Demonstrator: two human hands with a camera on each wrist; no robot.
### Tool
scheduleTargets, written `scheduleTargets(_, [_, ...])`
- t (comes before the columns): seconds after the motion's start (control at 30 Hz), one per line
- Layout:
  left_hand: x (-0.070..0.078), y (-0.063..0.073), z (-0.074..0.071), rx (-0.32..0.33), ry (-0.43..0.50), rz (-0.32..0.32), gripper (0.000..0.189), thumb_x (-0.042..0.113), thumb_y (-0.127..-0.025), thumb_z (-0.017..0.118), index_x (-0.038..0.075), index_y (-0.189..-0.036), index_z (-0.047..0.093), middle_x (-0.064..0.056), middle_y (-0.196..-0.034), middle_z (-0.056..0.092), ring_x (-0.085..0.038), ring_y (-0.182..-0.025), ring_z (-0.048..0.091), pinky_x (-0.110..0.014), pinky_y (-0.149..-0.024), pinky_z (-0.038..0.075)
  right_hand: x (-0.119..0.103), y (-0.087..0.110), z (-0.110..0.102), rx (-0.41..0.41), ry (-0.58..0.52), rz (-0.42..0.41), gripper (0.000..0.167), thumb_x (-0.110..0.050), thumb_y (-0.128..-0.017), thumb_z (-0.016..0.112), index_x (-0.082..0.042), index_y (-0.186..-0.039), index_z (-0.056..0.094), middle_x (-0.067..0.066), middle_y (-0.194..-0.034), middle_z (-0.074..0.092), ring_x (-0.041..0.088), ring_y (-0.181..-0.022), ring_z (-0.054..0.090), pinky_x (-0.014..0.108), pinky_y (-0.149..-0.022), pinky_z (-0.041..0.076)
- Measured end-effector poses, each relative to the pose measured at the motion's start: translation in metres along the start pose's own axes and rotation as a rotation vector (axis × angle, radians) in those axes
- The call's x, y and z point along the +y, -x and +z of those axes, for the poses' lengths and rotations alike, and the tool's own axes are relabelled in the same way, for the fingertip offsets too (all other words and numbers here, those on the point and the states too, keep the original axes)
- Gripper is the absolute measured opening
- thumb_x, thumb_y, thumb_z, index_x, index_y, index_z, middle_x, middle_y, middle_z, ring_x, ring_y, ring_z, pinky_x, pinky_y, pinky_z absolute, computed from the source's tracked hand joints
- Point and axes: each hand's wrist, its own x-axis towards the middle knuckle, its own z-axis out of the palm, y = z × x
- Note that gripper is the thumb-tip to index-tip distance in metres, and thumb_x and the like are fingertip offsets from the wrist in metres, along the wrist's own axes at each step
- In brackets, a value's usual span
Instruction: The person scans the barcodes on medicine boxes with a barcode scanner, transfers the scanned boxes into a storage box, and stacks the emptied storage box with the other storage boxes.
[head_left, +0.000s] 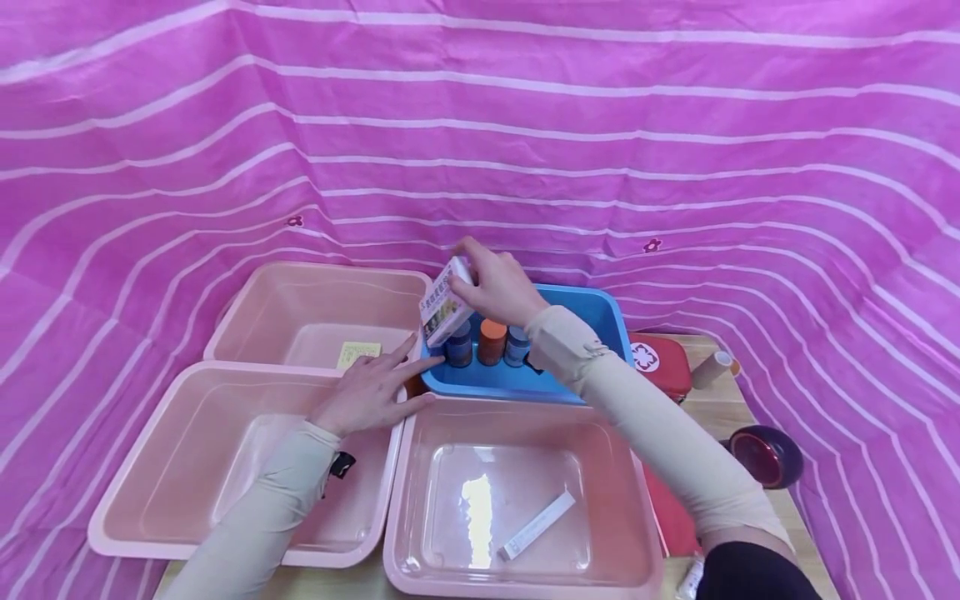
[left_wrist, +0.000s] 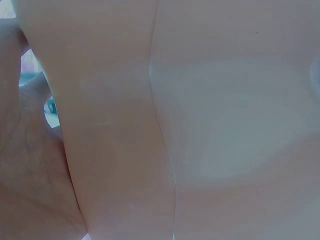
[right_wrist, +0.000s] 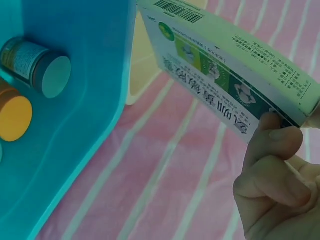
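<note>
My right hand pinches a white medicine box with printed text and small pictures. The box is tilted over the left end of the blue bin. In the right wrist view the medicine box shows a barcode, with fingers at its lower corner. Below it in the bin stand bottles: an orange-capped bottle between two dark blue bottles. My left hand, its fingers spread and mostly straight, lies over the rims where the bins meet. Pink plastic fills most of the left wrist view.
Pink bins stand at back left, front left and front middle. A slim white box lies in the middle one, a yellow note in the back one. A red first-aid case and dark round object lie right.
</note>
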Motion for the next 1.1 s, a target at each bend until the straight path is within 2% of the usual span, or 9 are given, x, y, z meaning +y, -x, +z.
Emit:
scheduleTargets(0.23, [0.0,0.0,0.003,0.059,-0.02,0.058,0.064,0.063,-0.096,0.059,0.037,-0.153,0.048,-0.013,-0.166,0.036,-0.035,-0.125,0.062,-0.054,-0.095,0.049,-0.005,-0.032,0.02,-0.048,0.056,-0.06,0.041,-0.03,-0.103,0.061,-0.015,-0.14,0.05,0.013,-0.123,0.071,0.023,-0.097,0.075,0.031,-0.071,0.063])
scheduleTargets(0.33, [0.0,0.0,0.003,0.063,-0.019,0.061,0.063,0.063,-0.096,0.058,0.038,-0.153,0.048,-0.012,-0.166,0.035,-0.036,-0.132,0.058,-0.057,-0.097,0.049,-0.01,-0.044,0.026,-0.058,0.081,-0.084,0.039,-0.029,-0.104,0.059,-0.016,-0.14,0.05,0.012,-0.121,0.071,0.022,-0.096,0.074,0.029,-0.07,0.062])
scheduleTargets(0.4, [0.001,0.0,0.003,0.057,-0.011,0.056,0.063,0.063,-0.096,0.058,0.038,-0.154,0.048,-0.013,-0.167,0.032,-0.037,-0.141,0.051,-0.06,-0.099,0.048,-0.013,-0.051,0.028,-0.059,0.087,-0.105,0.038,-0.028,-0.104,0.059,-0.015,-0.139,0.051,0.012,-0.116,0.073,0.021,-0.089,0.075,0.029,-0.065,0.06])
scheduleTargets(0.53, [0.002,0.001,0.002,0.046,-0.006,0.051,0.063,0.062,-0.096,0.058,0.038,-0.154,0.048,-0.016,-0.169,0.027,-0.037,-0.147,0.044,-0.06,-0.102,0.046,-0.02,-0.065,0.034,-0.066,0.094,-0.136,0.037,-0.026,-0.104,0.059,-0.012,-0.137,0.051,0.012,-0.107,0.074,0.019,-0.079,0.075,0.027,-0.058,0.057])
scheduleTargets(0.63, [0.004,0.001,0.002,0.049,-0.006,0.055,0.063,0.062,-0.096,0.059,0.038,-0.153,0.048,-0.018,-0.168,0.028,-0.036,-0.144,0.048,-0.058,-0.102,0.046,-0.022,-0.074,0.041,-0.102,0.111,-0.118,0.039,-0.027,-0.104,0.06,-0.013,-0.139,0.05,0.011,-0.111,0.074,0.019,-0.084,0.075,0.025,-0.061,0.057])
scheduleTargets(0.73, [0.007,0.002,0.001,0.058,0.004,0.062,0.063,0.06,-0.096,0.06,0.036,-0.153,0.049,-0.018,-0.167,0.03,-0.036,-0.146,0.045,-0.059,-0.105,0.045,-0.023,-0.081,0.05,-0.141,0.158,-0.1,0.041,-0.029,-0.104,0.061,-0.016,-0.141,0.049,0.01,-0.114,0.073,0.019,-0.088,0.074,0.026,-0.067,0.058])
scheduleTargets(0.83, [0.009,0.002,0.001,0.06,0.006,0.067,0.063,0.059,-0.096,0.061,0.034,-0.153,0.05,-0.016,-0.167,0.032,-0.034,-0.152,0.037,-0.064,-0.115,0.035,-0.023,-0.086,0.06,-0.176,0.218,-0.089,0.04,-0.03,-0.104,0.061,-0.018,-0.14,0.05,0.007,-0.114,0.073,0.019,-0.09,0.072,0.028,-0.072,0.056])
scheduleTargets(0.93, [0.011,0.003,0.002,0.056,-0.004,0.072,0.063,0.059,-0.096,0.06,0.033,-0.153,0.05,-0.015,-0.167,0.032,-0.033,-0.154,0.033,-0.067,-0.12,0.025,-0.021,-0.09,0.069,-0.22,0.259,-0.071,0.039,-0.031,-0.104,0.062,-0.022,-0.14,0.051,0.005,-0.113,0.073,0.018,-0.089,0.071,0.029,-0.074,0.055])
scheduleTargets(1.1, [0.016,0.005,0.001,0.058,-0.013,0.071,0.063,0.061,-0.097,0.058,0.034,-0.153,0.05,-0.013,-0.168,0.03,-0.031,-0.154,0.033,-0.066,-0.121,0.025,-0.018,-0.092,0.083,-0.277,0.257,-0.066,0.039,-0.029,-0.103,0.063,-0.023,-0.14,0.051,0.006,-0.117,0.072,0.019,-0.097,0.07,0.03,-0.082,0.055])
